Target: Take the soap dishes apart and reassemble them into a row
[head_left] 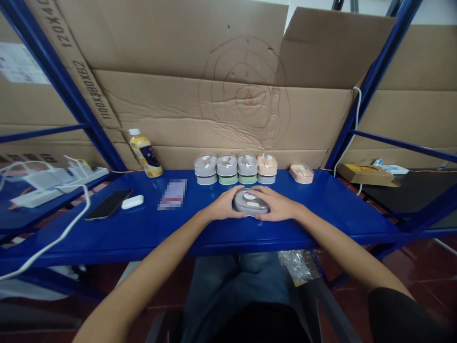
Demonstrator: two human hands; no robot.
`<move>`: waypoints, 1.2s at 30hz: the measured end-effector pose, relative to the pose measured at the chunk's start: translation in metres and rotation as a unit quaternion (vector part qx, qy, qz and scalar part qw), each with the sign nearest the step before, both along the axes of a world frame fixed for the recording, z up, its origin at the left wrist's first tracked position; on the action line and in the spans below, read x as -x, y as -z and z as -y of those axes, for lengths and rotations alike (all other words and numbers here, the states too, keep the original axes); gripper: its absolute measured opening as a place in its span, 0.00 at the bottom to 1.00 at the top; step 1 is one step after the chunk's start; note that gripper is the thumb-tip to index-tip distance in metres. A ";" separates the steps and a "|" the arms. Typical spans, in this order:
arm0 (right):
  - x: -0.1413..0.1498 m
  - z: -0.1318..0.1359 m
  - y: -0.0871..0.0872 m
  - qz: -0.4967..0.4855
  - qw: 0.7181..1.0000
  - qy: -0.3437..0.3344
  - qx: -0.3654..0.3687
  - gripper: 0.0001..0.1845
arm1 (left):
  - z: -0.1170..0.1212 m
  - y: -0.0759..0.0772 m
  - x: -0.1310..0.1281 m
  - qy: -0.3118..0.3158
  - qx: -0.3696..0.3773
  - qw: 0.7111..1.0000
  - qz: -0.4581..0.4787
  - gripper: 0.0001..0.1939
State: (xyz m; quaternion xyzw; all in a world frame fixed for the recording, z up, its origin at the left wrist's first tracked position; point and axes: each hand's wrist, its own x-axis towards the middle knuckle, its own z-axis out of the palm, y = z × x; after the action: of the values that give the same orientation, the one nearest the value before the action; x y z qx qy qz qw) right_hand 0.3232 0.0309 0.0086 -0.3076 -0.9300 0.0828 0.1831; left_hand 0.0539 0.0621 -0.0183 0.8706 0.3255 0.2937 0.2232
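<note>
A rounded grey box [257, 208] with a shiny clear-looking cover and a round white sticker rests on the blue table, between my two hands. My left hand [225, 205] is wrapped around its left side, fingers at the back and thumb at the front. On the other side, my right hand [277, 204] grips the box the same way. Just behind them stands a row of similar boxes stacked in pairs, including a grey box [206, 164] at the left end and a peach box [267, 164] at the right. Another peach box [302, 174] sits alone farther right.
On the left of the blue table [143, 236] are a yellow bottle [146, 155], a blurred-out flat item [173, 194], a white earbud case [133, 202] and a black phone [109, 205]. A white cable [76, 216] hangs over the left edge. Cardboard [160, 105] walls the back.
</note>
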 end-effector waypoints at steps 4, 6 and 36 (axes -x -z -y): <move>-0.041 0.035 0.006 0.039 0.996 0.079 0.004 0.52 | 0.000 0.002 -0.002 0.012 0.002 1.000 0.003 0.43; -0.064 0.051 0.006 0.060 0.989 0.138 -0.010 0.51 | -0.001 0.003 -0.003 -0.005 0.005 1.000 -0.002 0.37; -0.034 -0.109 -0.022 0.064 0.902 0.392 -0.171 0.57 | -0.007 0.005 -0.002 0.002 0.046 0.999 0.017 0.28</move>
State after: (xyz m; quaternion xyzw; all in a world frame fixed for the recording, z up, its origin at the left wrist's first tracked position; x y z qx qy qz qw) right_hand 0.3576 0.1396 0.0304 -0.6159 -0.7439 -0.1759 0.1906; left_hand 0.0563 0.0692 -0.0233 0.8549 0.3331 0.2932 0.2687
